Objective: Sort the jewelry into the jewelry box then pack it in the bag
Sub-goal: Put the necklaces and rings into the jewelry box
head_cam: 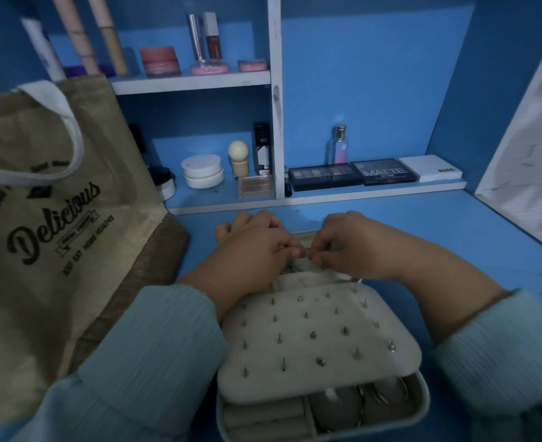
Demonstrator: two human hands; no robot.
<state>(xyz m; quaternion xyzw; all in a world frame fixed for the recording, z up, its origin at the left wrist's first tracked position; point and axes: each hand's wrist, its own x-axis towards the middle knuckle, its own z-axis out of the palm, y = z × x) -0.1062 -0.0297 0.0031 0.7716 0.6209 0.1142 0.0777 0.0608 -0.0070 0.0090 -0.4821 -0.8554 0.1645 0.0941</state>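
Now, far left of frame, the bag [49,218] stands open: soft woven cloth, light and floppy, best lifted by its pale handle; it reads "Delicious" and "JUST EAT MORE HEALTHY". At centre, both hands meet over the far end of the jewelry box [320,406]. The left hand [250,247] and right hand [352,247] each pinch something tiny between fingertips, likely a thin, light, snag-prone piece, though it's too small to name. The earring panel [314,342] looks padded, studs poking through. On the shelf to the right, a palette [384,172] reads "MATTE".
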